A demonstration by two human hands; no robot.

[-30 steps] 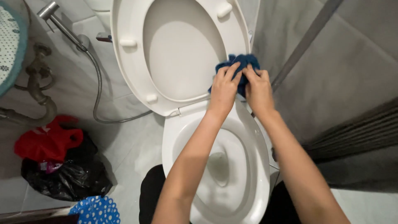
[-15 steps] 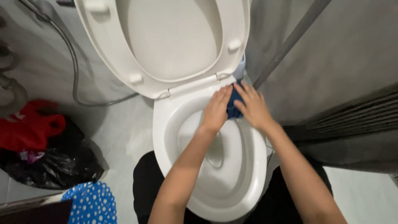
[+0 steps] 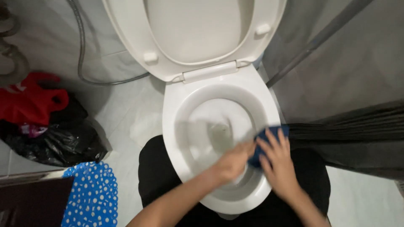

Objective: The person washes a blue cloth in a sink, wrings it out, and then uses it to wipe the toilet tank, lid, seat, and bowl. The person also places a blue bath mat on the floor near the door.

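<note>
The right hand point(image 3: 275, 162) lies flat, fingers spread wide, pressing a blue cloth point(image 3: 269, 138) against the near right part of the toilet bowl rim point(image 3: 176, 126). The left hand point(image 3: 231, 162) rests just beside it over the bowl opening, fingers loosely curled and touching the cloth's left edge; motion blur hides whether it grips. The raised seat and lid point(image 3: 139, 46) stand at the far side. A red bag point(image 3: 29, 98) and black bag point(image 3: 59, 141) lie on the floor at left, with a blue dotted mat point(image 3: 90, 195) near left.
</note>
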